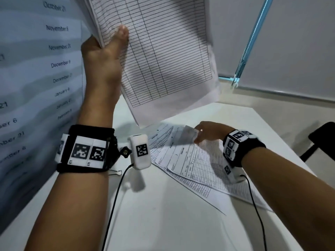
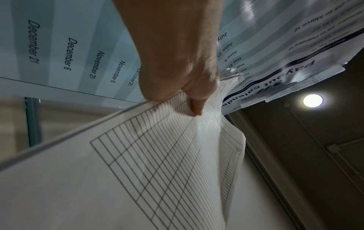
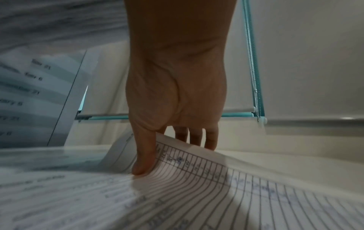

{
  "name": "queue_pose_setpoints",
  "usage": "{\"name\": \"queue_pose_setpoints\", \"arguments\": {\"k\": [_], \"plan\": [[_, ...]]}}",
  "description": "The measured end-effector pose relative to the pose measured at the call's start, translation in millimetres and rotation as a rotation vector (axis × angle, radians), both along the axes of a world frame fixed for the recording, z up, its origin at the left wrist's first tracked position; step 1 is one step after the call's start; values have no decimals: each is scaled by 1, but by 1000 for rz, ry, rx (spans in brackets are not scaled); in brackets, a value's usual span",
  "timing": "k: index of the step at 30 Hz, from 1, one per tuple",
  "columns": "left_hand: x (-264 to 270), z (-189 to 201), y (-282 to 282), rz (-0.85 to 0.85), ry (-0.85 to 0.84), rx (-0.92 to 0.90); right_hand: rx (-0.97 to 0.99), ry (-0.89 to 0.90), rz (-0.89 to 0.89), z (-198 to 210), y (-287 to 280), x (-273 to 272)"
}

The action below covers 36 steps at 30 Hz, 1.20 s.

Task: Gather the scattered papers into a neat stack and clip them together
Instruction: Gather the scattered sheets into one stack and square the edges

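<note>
My left hand (image 1: 112, 40) (image 2: 189, 93) is raised high and grips a bunch of lined table sheets (image 1: 163, 60) (image 2: 157, 155) by their left edge, thumb on the front. They hang tilted above the table. Several printed forms (image 1: 195, 169) lie fanned out on the white table (image 1: 163, 223). My right hand (image 1: 199, 134) (image 3: 169, 147) pinches the far edge of the top form (image 3: 197, 163), thumb on top and fingers beneath, curling that edge upward. A metal binder clip (image 1: 116, 172) peeks out from under my left wrist band.
A large calendar poster (image 1: 36, 69) covers the left wall close to my left arm. A window blind with a bead chain (image 1: 248, 42) is behind the table. A black chair (image 1: 322, 138) stands off the table's right edge. Camera cables (image 1: 116, 196) trail across the table.
</note>
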State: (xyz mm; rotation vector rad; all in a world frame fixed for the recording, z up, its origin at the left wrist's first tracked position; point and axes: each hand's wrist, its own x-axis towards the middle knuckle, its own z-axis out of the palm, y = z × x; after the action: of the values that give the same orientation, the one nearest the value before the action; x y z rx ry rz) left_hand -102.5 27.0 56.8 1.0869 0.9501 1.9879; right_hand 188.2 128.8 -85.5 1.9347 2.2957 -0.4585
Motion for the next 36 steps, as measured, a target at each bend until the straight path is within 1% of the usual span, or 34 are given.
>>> {"name": "queue_pose_setpoints", "arguments": {"k": [5,9,13,16,19,21,22,24,25,26,27,28,30,33,36], "plan": [[1,2,-2,4,3,4,47,-36,13,-7,-1,-4],[0,2,-4,10,-24,54,242,-109,84,-5,-19,-3],[-1,2,-7,33,1,53,425,-179,171,15,-49,3],[-2,3,-6,46,26,49,464,-156,188,34,-75,12],[-2,3,-7,63,41,52,452,-53,62,61,-99,24],[-3,3,-8,74,43,55,374,79,12,86,-115,33],[-3,4,-8,76,37,53,283,191,25,99,-124,37],[-3,5,-6,78,7,57,20,470,51,124,-142,38],[-3,5,-6,74,-13,68,-84,564,58,131,-144,38],[-3,6,-5,70,-19,76,-146,588,67,135,-143,36],[-2,6,-5,74,-14,81,-152,567,75,135,-138,31],[-1,6,-5,77,-4,87,-121,505,79,130,-129,25],[0,6,-6,76,-5,92,-34,326,82,107,-100,8],[-2,6,-4,78,-20,100,43,111,53,55,-52,-19],[-5,4,0,89,-15,91,70,-83,5,4,-17,-39]]}}
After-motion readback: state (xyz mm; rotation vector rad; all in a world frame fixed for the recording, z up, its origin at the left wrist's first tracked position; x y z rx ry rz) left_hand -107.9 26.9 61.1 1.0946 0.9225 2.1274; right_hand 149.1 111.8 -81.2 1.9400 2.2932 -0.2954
